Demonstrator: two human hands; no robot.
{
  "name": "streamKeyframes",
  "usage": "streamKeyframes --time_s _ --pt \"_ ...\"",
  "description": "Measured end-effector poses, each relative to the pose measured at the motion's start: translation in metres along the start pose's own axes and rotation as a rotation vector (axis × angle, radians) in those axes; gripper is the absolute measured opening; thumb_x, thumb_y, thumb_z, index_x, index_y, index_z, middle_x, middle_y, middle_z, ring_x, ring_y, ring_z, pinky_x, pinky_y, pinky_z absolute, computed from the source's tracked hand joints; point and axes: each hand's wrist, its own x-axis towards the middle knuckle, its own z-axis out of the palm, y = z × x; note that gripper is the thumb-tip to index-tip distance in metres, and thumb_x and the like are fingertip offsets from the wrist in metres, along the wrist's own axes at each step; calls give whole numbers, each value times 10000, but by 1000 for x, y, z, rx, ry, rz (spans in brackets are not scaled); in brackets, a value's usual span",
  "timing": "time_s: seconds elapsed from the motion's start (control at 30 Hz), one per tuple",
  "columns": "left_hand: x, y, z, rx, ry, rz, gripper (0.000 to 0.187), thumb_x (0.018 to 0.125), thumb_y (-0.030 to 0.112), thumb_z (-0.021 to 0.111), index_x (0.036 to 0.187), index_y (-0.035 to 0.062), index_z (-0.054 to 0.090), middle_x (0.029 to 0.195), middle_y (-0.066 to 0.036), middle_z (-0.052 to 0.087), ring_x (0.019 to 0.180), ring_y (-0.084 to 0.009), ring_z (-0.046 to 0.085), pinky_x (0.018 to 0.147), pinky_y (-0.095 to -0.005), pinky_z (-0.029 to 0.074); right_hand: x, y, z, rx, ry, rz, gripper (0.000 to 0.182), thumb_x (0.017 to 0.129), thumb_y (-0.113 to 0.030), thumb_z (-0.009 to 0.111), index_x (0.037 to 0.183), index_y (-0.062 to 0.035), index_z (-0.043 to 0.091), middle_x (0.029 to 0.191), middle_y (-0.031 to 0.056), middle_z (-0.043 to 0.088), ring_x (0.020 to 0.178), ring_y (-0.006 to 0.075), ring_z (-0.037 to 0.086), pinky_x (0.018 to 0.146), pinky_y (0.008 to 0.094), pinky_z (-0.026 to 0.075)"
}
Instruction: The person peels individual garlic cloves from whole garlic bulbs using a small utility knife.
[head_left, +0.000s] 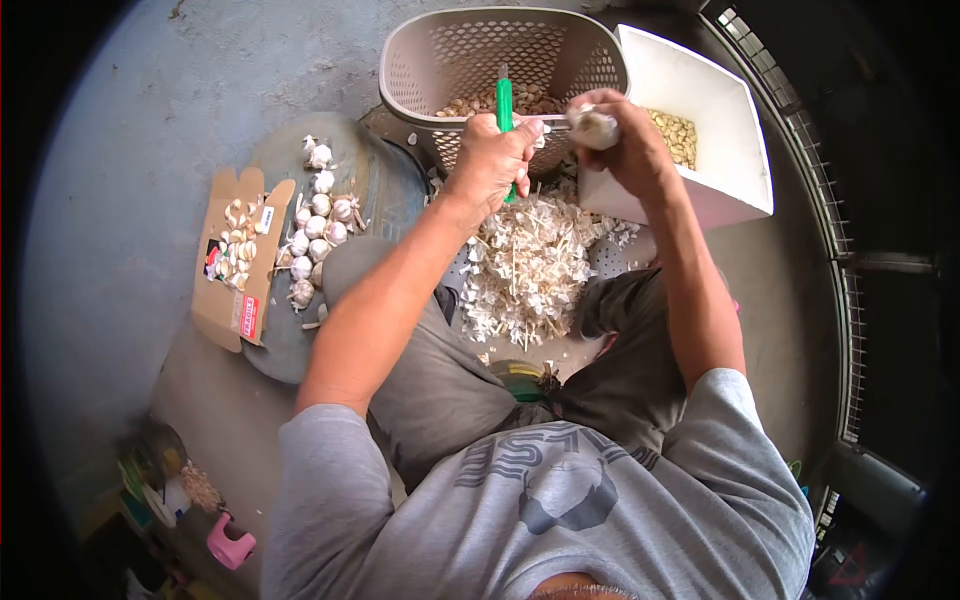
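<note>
My left hand (487, 162) is closed around a green box cutter (504, 98), its blade end pointing away from me. A small pale piece shows by the left thumb, too small to name. To the right, my right hand (640, 152) grips a whole garlic bulb (594, 128), slightly blurred. Both hands are over the near rim of a grey-brown perforated basket (400, 65), which holds garlic cloves (540, 100). Below them, a heap of garlic skins and stalks (528, 265) lies on the floor between my feet.
A white box (735, 150) with peeled cloves (675, 138) stands at the right. On the left, several garlic bulbs (315, 228) lie on a round grey surface (275, 345), beside a cardboard piece (215, 310) bearing loose cloves (238, 255). A pink object (232, 542) sits lower left.
</note>
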Motion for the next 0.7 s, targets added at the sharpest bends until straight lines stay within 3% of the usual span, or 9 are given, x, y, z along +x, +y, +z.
streamKeyframes --time_s 0.03,0.27,0.3,0.4,0.43,0.53,0.57,0.67,0.7 --pt "-3 3 -2 16 14 2 194 954 175 716 943 -10 661 681 -18 594 421 -58 490 348 -244 432 -3 -8 1 -124 95 -27 300 983 -236 498 1172 -15 575 909 85 645 741 175 641 473 282 469" --pt "-12 4 5 553 -201 148 291 884 191 782 1041 -42 706 767 -73 693 512 -79 621 391 -211 414 -12 -5 11 -142 -38 56 324 1030 -255 500 1212 0 583 1022 111 682 866 185 696 615 295 586" --pt "-10 5 6 624 -198 230 253 896 123 746 1080 -47 713 849 -123 694 648 -179 686 495 -284 563 -10 1 10 -129 -50 18 314 1035 -230 488 1224 3 579 1040 126 685 877 192 711 627 323 611" --pt "-6 10 10 489 -54 73 319 911 162 738 1144 -50 695 973 -164 709 706 -187 708 537 -284 593 -5 6 7 -139 -54 69 316 1033 -225 489 1228 9 577 1037 128 683 869 210 717 622 347 622" --pt "1 3 4 510 -32 178 343 928 204 725 1150 -55 691 1030 -180 712 767 -189 720 559 -307 620 -3 9 8 -141 -25 42 338 1031 -225 491 1265 12 552 1093 140 662 891 239 722 606 361 622" --pt "3 9 3 391 -101 95 402 968 257 692 1234 -42 654 1121 -151 704 938 -194 710 640 -327 640 -1 15 15 -12 40 9 392 1025 -223 500 1340 10 506 1162 156 622 869 247 713 605 364 621" --pt "2 9 5 303 -110 71 337 981 195 673 1208 -53 656 1061 -142 714 917 -193 709 635 -330 639 -1 20 21 -8 79 -24 490 1029 -249 520 1437 0 412 1195 172 590 821 237 694 576 353 593" --pt "12 -6 3 339 -115 154 250 987 135 658 1141 -61 669 976 -138 721 864 -184 710 638 -324 626 0 20 38 -45 86 24 583 1033 -290 544 1494 -6 328 1178 176 588 786 223 672 550 341 558" --pt "15 -6 6 447 -42 293 182 986 103 657 1065 -60 679 908 -124 719 799 -168 705 635 -302 598 2 21 39 -100 94 16 653 1029 -323 578 1511 1 279 1166 182 586 782 215 667 533 332 534"
